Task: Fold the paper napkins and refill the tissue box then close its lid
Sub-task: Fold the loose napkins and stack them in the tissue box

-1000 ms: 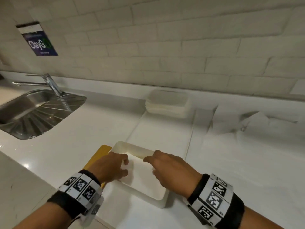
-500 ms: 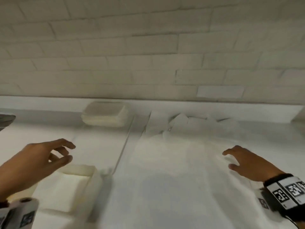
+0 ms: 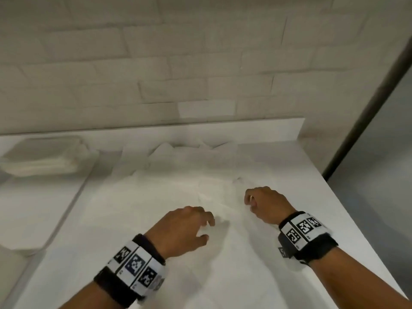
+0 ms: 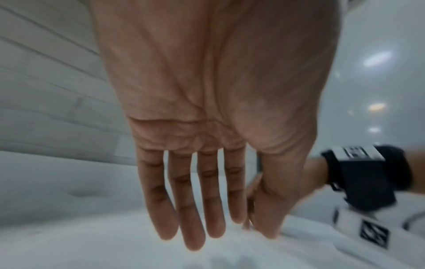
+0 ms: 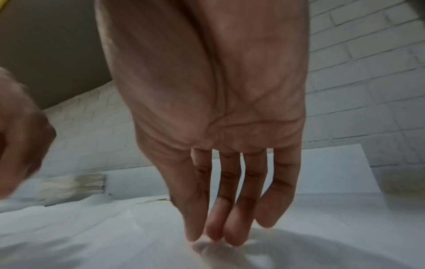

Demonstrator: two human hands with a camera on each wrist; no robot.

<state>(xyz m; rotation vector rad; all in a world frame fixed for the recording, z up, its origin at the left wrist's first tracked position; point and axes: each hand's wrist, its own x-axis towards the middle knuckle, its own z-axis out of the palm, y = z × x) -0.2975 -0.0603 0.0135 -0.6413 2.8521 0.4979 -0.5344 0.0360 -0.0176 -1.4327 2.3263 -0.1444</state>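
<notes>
Right hand (image 3: 265,202): fingers (image 5: 232,233) were seen extended downward, tips just at or touching the loose paper napkins (image 3: 178,197) spread over the counter (image 3: 289,166); nothing was held, though the head view showed them more curled and a pinch on a sheet could not be ruled out. Left hand (image 3: 185,228): fingers (image 4: 193,227) were held straight and slightly apart, hovering just above the same sheets, nothing gripped. Risk was judged as follows: thin white sheets lying overlapped could be lifted two at a time, or torn or crumpled if dragged by fingertips rather than pinched at an edge; a crooked fold was likely if a corner was caught unseen, the paper being barely distinguishable from the counter. The napkins were noted directly beneath both hands and running back toward the tiled wall (image 3: 156,63). A stack of folded napkins (image 3: 42,161) was noted well apart, far left. The tissue box was not in view.
</notes>
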